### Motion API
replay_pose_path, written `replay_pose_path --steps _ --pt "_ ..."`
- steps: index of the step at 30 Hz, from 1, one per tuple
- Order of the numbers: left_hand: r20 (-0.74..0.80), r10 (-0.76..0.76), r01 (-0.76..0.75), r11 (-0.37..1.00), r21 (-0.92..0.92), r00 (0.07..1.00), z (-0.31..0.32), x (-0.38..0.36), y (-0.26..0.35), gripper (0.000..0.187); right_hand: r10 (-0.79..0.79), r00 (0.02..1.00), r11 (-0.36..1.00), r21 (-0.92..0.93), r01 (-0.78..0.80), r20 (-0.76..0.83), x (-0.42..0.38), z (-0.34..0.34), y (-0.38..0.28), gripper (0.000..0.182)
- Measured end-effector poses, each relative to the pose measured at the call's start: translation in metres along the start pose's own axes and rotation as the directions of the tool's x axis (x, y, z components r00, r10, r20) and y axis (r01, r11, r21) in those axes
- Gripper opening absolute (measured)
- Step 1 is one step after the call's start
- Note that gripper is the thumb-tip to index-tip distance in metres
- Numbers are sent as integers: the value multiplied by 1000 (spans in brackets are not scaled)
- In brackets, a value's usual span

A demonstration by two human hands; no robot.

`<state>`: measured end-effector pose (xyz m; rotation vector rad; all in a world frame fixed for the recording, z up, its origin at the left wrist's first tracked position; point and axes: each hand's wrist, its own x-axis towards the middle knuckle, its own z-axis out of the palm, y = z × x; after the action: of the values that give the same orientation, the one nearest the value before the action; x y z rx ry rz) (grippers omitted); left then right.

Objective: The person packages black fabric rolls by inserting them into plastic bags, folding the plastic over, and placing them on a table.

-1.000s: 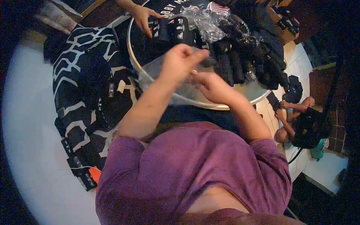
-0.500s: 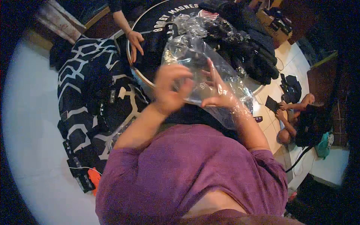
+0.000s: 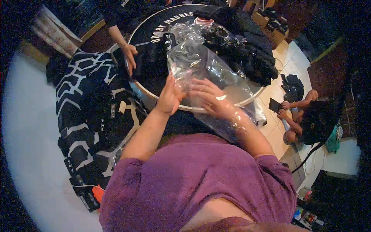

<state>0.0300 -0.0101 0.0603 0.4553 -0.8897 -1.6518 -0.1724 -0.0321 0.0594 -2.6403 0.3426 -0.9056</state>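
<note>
A large clear plastic bag (image 3: 218, 65) spreads in front of me over the near part of the round table. My left hand (image 3: 169, 96) is at the bag's left edge, fingers stretched upward and the palm turned inward. Opposite it, my right hand (image 3: 211, 98) has its fingers extended and slightly apart, pointing left. Clear film with bright glints lies around this hand and along the right forearm. Beyond the bag, more crumpled clear plastic (image 3: 189, 31) rests on the table.
The round black table (image 3: 164, 29) has white lettering and a pale rim. Dark bundled items (image 3: 251, 58) pile up on its right. Another person's hand (image 3: 130, 56) is at its left rim. Black-and-white patterned fabric (image 3: 75, 96) covers the left side. A person (image 3: 309, 120) sits low at right.
My left hand has moved down and left, its curled fingers now straightened. My right hand has lowered and turned, its fingers now pointing left. The bag has shifted with them.
</note>
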Motion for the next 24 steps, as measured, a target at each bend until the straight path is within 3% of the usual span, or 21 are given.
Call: replay_pose_path --steps 2,3,4,6,7,8,9,12,14,18,21,24 --pt "-8 -4 4 997 -74 1000 1 2 1 53 254 965 951 -201 -237 64 15 -10 -29 89" --pt "-38 -33 29 995 -97 999 -2 3 7 54 308 950 945 -137 -298 58 11 -8 -27 115" --pt "-72 -63 54 991 -121 995 -4 2 12 54 307 950 945 -137 -297 59 8 -8 -27 115" --pt "-155 -71 57 994 -92 985 -13 2 21 51 351 935 911 218 -351 41 1 -8 -25 132" --pt "-132 -123 117 992 -55 984 -27 2 24 49 429 900 800 428 -420 80 -3 -7 -26 143" --pt "-109 -177 176 984 -17 978 -36 1 24 47 442 894 763 494 -417 73 -6 -7 -25 143" --pt "-207 -203 202 979 -22 957 -22 -2 36 45 452 889 734 539 -414 67 -10 -8 -24 144" --pt "-168 -239 246 969 24 956 -46 -1 50 46 486 873 666 629 -400 41 -21 -18 -18 145" --pt "-237 -226 253 963 88 945 -44 -3 51 45 510 860 638 662 -394 20 -29 -24 -15 146" --pt "-274 -249 310 929 205 929 -53 -8 44 31 551 835 607 695 -386 -17 -44 -31 -14 147" --pt "-485 -151 263 949 171 861 -81 -13 47 19 566 824 603 697 -388 -32 -52 -36 -12 149" --pt "-639 -63 321 899 297 766 -117 -13 58 39 544 839 643 623 -446 39 -55 -40 -15 150"
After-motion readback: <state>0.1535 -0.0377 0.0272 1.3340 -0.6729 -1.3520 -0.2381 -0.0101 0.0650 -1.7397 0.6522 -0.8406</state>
